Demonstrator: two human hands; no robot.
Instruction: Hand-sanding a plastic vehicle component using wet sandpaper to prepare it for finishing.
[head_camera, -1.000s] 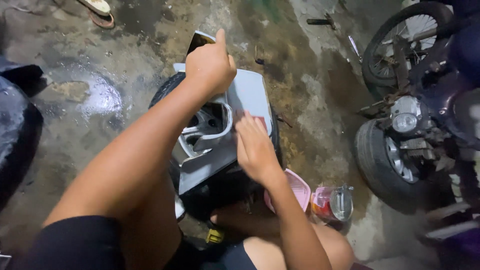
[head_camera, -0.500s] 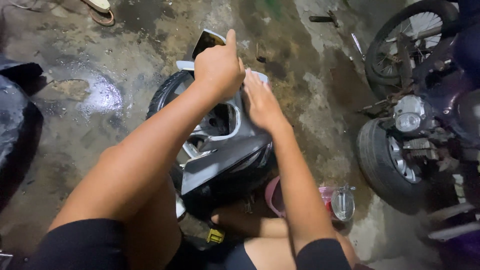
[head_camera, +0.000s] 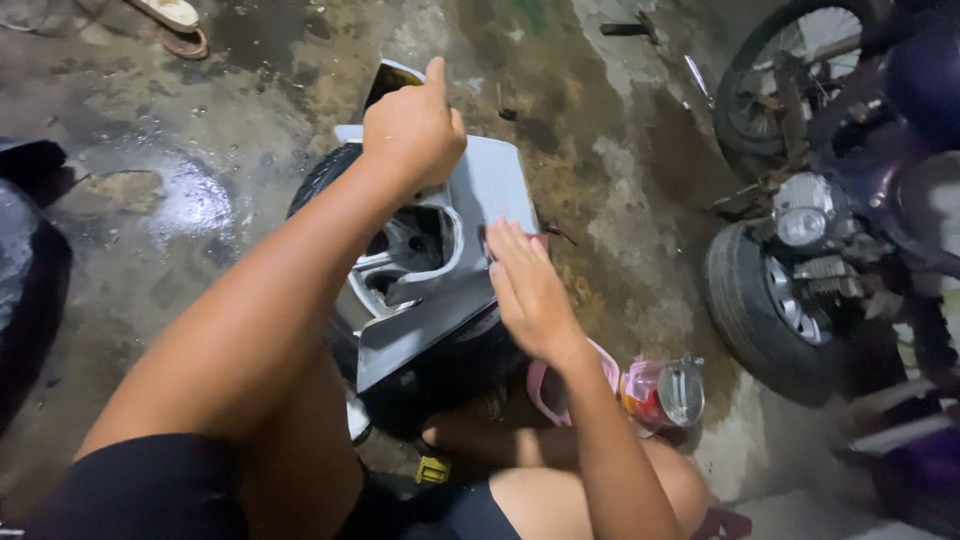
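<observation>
Left hand (head_camera: 412, 125) grips the grey motorcycle fairing panel's (head_camera: 455, 265) top edge; right hand (head_camera: 530, 290) rests flat, open. The panel looks light, stiff, brittle plastic, best held by its edges.

Grey panel (head_camera: 470, 250), a moulded plastic motorcycle cover with a large opening at its centre, lies tilted over a black tyre (head_camera: 320, 180) at the middle of the frame. Its top edge sits under the closed left hand (head_camera: 412, 130); the flat, open right hand (head_camera: 530, 295) rests against its right edge.
</observation>
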